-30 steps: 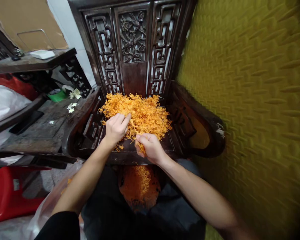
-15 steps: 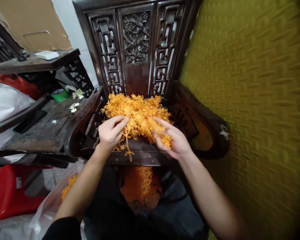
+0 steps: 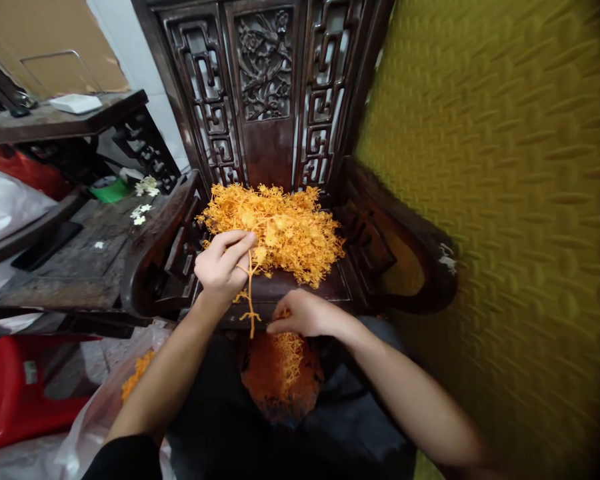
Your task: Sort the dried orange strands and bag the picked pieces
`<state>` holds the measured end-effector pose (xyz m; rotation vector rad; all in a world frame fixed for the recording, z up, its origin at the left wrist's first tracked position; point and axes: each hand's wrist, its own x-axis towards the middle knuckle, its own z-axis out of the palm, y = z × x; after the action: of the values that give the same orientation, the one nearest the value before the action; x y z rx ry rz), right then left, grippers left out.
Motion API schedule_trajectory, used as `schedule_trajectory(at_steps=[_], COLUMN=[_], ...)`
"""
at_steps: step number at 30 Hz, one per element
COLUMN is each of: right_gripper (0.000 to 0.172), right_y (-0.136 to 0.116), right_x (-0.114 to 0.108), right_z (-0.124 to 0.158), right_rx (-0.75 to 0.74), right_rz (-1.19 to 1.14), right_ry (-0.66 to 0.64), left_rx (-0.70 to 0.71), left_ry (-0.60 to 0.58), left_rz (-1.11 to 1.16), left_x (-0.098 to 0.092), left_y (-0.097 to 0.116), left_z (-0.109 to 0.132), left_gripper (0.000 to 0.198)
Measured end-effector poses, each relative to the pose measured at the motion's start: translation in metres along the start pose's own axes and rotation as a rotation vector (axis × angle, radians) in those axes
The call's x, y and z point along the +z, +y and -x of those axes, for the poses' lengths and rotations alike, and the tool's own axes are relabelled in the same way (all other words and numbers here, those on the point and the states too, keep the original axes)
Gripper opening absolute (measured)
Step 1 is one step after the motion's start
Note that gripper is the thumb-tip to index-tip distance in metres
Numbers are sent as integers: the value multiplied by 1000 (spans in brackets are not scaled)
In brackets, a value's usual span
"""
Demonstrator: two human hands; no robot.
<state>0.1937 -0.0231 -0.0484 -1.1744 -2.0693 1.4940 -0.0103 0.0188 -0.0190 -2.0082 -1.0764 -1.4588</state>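
Observation:
My left hand [image 3: 225, 263] is closed in a pinch on a thin orange branched plastic stem [image 3: 251, 293], which hangs down past the seat's front edge. Just behind it, a heap of orange plastic flower sprigs [image 3: 290, 233] covers much of the dark wooden chair seat [image 3: 280, 280]. Low at the seat's front edge is my right hand [image 3: 305, 313], its fingers curled, with a bit of orange sprig showing between thumb and fingers. Right below it, more orange sprigs [image 3: 291, 363] lie on a reddish-brown surface [image 3: 260, 373] between the knees.
Carved armrests flank the seat, and a carved chair back [image 3: 267, 80] rises behind. At right stands a yellow textured wall [image 3: 490, 167]. To the left are a clear plastic bag [image 3: 97, 407] with orange pieces, a red stool [image 3: 10, 393], green tape [image 3: 109, 190] and small pale flowers [image 3: 140, 212].
My right hand has moved from the heap's right side down and left to the seat's front edge. My left hand stays beside the heap, still pinching the stem. The view has shifted slightly.

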Motion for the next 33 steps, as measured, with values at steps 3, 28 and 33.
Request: schedule_trajectory(at_steps=[3,28,33], right_gripper=[41,42,45], right_y=[-10,-12,-20], right_x=[5,-28,-21], right_z=[-5,13,-3], right_rx=[-89,-95,-104], right_rz=[-320,-854,-578], right_ry=[61,501,338], left_rx=[2,-65,-52], left_ry=[-18,-101,-306], left_rz=[27,510,619], left_x=[3,-15,-16], left_y=[7,-7,9], left_z=[4,0,0], left_gripper=[14,18,16])
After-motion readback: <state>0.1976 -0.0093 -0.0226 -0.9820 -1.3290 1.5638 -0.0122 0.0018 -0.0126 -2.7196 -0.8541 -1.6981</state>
